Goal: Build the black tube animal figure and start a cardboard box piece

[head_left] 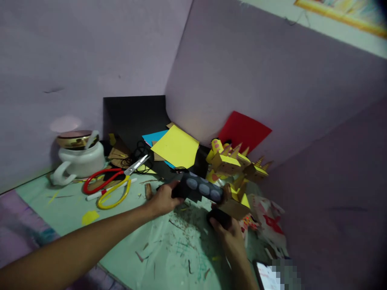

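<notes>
My left hand point(165, 199) is closed on the end of a black paper strip point(196, 197) with pale grey circles along its face. It is raised above the table. My right hand point(229, 233) has its fingers wrapped round a dark, rounded black object point(219, 218); its kind is unclear. Just above that hand is a small cardboard box shape point(234, 206) with yellow paper and points on top. I cannot tell whether the strip touches this box or whether the right hand supports it.
Scissors point(113, 181), a white pot point(81, 159) and a marker point(96, 195) lie left. Yellow paper point(177, 147), black card point(133, 112) and red paper point(244, 131) lie by the walls. Spiked yellow cardboard pieces point(228, 163), a plastic bag point(269, 219) and a phone point(266, 276) are right.
</notes>
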The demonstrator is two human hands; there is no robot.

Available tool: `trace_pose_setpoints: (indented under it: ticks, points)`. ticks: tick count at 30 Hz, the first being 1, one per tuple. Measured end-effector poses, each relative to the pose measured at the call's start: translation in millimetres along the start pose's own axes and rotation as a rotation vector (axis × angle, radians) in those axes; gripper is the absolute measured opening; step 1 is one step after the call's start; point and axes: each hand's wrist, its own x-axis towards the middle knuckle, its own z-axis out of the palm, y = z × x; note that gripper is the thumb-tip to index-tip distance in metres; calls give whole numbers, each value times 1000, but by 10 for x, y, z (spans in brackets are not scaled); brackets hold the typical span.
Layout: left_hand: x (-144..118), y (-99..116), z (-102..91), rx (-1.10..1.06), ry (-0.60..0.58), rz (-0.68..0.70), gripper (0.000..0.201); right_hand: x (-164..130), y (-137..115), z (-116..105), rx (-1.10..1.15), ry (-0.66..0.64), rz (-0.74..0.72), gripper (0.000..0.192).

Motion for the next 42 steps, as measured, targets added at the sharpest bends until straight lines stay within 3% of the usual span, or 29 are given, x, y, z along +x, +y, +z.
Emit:
trace_pose_setpoints:
  ticks: [4,11,16,19,23,27,30,33,36,42]
  points:
    - [31,-40,25,45,50,-32,41,1,-157,54,184,-79,106,33]
    - [77,-14,65,-163,47,71,44,-151,-333,-94,84,-162,43,35]
    - [115,91,154,-328,-4,21,50,-329,-427,-137,474,-371,16,48]
    - [148,142,255,-354,-47,-12,48,-422,-488,-135,561,-441,-10,46]
    - [137,221,368,-307,-8,-30,50,-455,-547,-137,560,-333,-13,39]
    - [-61,342,374,-269,33,9,48,-400,-561,-185,538,-150,-20,40]
    - [-276,421,361,-313,-184,95,43,-376,-596,-202,519,-26,-36,40]
    - [-412,445,419,-285,-360,163,52,-392,-667,-129,501,28,-65,38]
    - [-429,430,527,-286,-339,149,58,-413,-715,21,506,81,-116,42]
    - [-393,414,547,-328,-273,112,36,-391,-685,236,565,77,-223,45]
